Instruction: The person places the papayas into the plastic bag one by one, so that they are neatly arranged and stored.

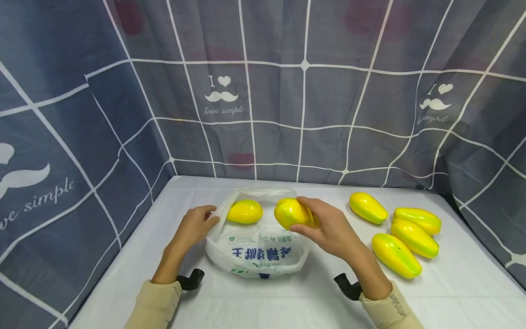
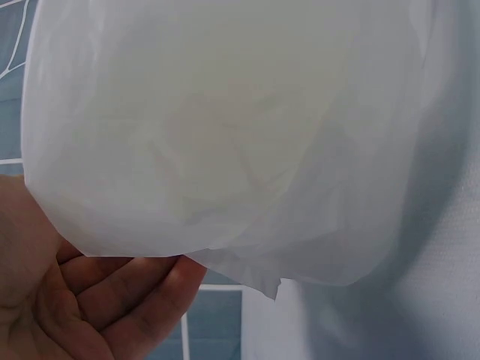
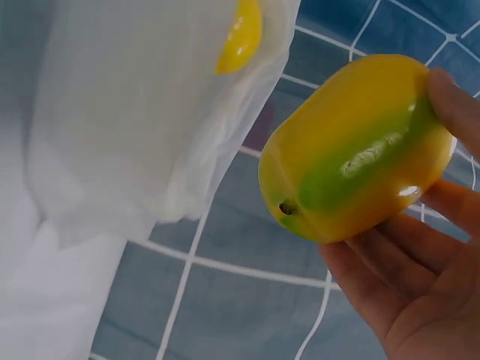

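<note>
A white plastic bag with blue lettering lies with its wide mouth gaping on the table. Inside, toward its left side, rests one yellow papaya. My left hand pinches the bag's left rim; in the left wrist view the bag's wall hides the fingertips. With thumb and fingers around it, my right hand grips a second papaya, yellow with a green streak and a dark stem spot. From the head view this held papaya overlaps the right part of the bag's mouth.
On the right of the white-covered table lie several more papayas, grouped close together. A grey curtain with white lines hangs behind and on both sides. Black wrist mounts stick out inward from both forearms.
</note>
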`<state>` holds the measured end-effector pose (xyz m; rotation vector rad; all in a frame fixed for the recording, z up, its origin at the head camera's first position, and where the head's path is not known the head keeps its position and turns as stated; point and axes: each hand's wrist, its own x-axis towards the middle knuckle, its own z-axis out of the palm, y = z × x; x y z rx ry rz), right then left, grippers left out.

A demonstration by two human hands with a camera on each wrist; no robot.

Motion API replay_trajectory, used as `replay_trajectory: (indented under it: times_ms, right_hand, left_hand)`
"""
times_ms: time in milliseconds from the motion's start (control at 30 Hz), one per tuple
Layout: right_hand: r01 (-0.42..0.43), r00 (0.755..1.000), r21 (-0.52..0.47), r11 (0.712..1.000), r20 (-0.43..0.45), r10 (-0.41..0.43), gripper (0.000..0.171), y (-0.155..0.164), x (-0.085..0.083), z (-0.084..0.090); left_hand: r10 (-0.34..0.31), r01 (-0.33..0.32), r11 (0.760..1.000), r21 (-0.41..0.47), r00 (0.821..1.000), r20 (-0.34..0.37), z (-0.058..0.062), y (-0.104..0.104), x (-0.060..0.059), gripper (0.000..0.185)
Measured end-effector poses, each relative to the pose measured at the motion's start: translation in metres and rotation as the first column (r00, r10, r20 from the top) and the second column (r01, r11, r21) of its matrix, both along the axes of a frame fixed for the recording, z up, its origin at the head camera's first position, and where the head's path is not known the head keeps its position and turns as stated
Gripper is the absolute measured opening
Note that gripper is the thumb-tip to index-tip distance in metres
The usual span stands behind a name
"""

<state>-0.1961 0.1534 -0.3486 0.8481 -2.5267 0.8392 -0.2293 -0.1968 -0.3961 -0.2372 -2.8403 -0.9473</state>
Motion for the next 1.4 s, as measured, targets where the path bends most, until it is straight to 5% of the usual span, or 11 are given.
replay_trajectory:
  times_ms: [733,1000,1400]
  right_hand:
    - [-0.131,0.99,0.051,0.99,-0.036,0.133,0.062,-0.067,-0.015,0.01]
    - [-0.149,0.987,0.104,0.983,0.071,0.142,0.062,-0.092,-0.025,-0.008]
    - [-0.079,0.972,0.053,0.995,0.227,0.065,0.061,-0.113,-0.039,-0.032]
  left_hand:
    - [-0.01,0.01,1.0,-0.004,1.0,0.006,0.003,0.002,0.0,0.031]
    - [-0.008,0.008,1.0,-0.011,1.0,0.006,0.002,0.002,0.001,0.03]
    - [-0.028,0.028,1.0,-0.007,0.999,-0.02,0.0,0.002,0.0,0.028]
